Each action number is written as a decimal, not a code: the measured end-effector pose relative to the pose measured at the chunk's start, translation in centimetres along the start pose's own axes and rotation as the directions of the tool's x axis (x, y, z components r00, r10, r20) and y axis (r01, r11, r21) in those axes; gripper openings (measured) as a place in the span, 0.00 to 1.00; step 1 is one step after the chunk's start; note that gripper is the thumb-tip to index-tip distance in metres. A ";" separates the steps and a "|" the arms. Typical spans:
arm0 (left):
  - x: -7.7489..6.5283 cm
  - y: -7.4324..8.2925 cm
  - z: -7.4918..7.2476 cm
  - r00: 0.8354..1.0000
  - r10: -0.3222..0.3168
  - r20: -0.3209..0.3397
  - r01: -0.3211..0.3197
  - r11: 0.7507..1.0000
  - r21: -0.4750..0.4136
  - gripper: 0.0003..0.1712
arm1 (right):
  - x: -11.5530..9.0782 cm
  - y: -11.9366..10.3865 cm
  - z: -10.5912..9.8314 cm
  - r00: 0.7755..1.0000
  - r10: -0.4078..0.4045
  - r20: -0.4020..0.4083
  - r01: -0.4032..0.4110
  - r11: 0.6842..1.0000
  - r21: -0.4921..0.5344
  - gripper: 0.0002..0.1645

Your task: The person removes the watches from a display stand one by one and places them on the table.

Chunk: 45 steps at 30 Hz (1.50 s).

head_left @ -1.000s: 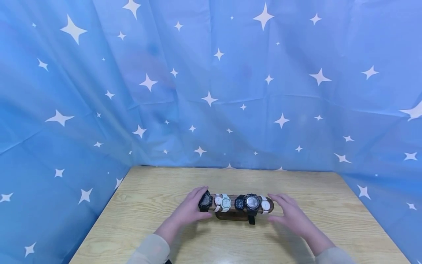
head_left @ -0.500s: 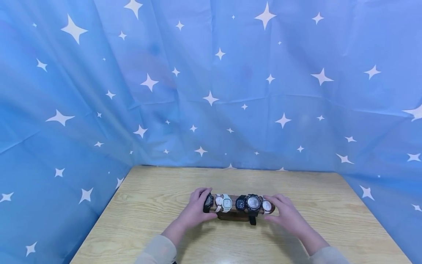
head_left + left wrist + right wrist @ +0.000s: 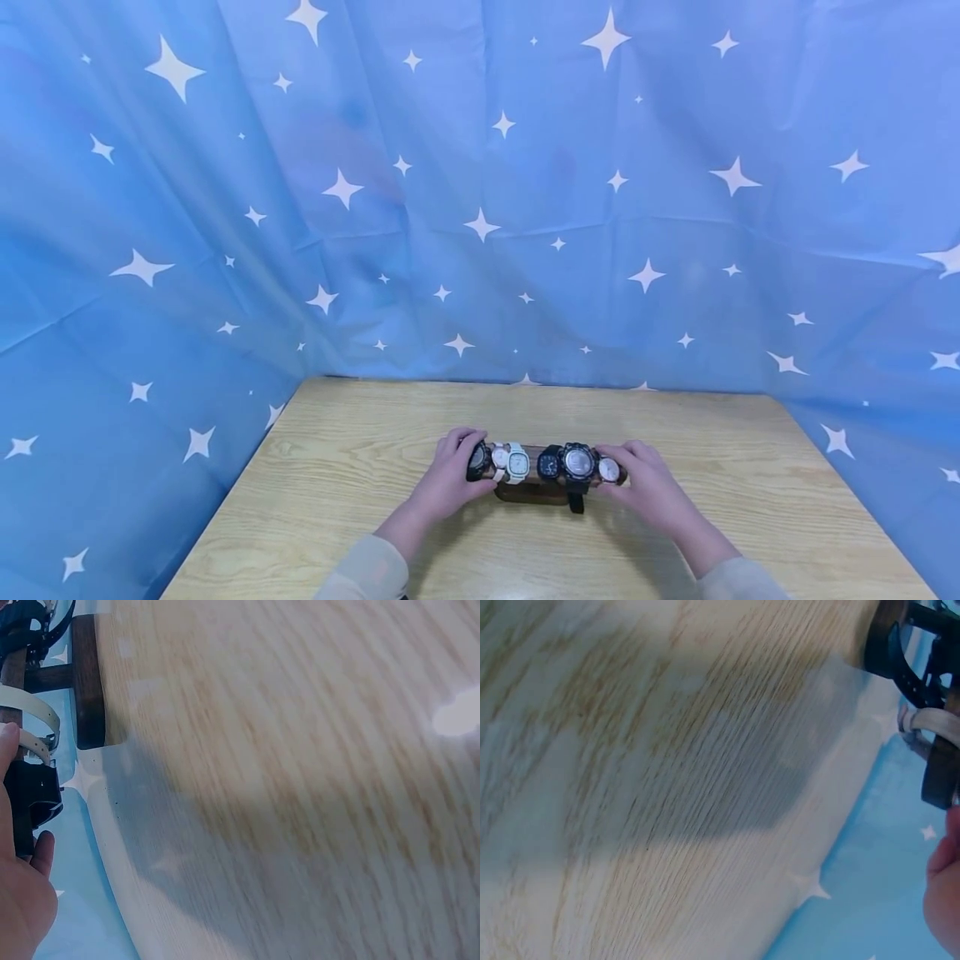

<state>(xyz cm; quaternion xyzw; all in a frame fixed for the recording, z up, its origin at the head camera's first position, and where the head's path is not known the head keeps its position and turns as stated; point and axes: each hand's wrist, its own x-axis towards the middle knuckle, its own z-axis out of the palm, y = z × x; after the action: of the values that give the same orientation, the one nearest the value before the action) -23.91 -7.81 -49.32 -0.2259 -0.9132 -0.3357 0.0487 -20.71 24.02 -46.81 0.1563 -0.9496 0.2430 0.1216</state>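
While the left hand (image 3: 444, 483) is clamped round one end of the wooden watch stand (image 3: 531, 495), the right hand (image 3: 648, 487) grips the other, so it's crosswise between them, over the middle of the table (image 3: 360, 442). Can't tell if its base touches down, tbh. Watches, left to right: round black watch (image 3: 478, 459), small white watch (image 3: 500, 457), pale square watch (image 3: 517, 463), black square watch (image 3: 549, 463), chunky black watch (image 3: 578, 462) with a strap dangling, white-faced watch (image 3: 609, 470). Blue starry curtain (image 3: 555, 192) behind.
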 end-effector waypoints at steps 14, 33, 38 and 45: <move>0.1 0.0 0.2 0.999 0.000 -0.040 -0.001 1.000 -0.030 0.42 | -0.6 0.7 -0.5 0.999 0.004 -0.036 -0.004 1.000 0.008 0.31; 0.1 -0.3 0.3 0.998 -0.040 -0.054 0.038 0.998 -0.042 0.41 | -1.3 1.6 -0.6 0.996 -0.024 -0.084 0.021 0.999 -0.034 0.30; 0.2 -0.2 0.2 0.997 -0.023 -0.069 0.019 0.999 -0.049 0.41 | -1.3 1.7 -0.7 0.997 -0.007 -0.079 0.005 1.000 -0.024 0.32; 0.2 -0.3 0.3 0.997 -0.017 -0.079 0.014 0.999 -0.046 0.40 | -1.9 2.0 -0.8 0.991 -0.051 -0.125 0.043 0.997 -0.068 0.27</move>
<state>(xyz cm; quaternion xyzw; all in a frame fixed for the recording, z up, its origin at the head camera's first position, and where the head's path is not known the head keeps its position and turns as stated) -24.21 -7.71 -49.64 -0.2063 -0.9043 -0.3656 0.0773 -19.54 26.53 -47.56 0.1588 -0.9434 0.2185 0.1925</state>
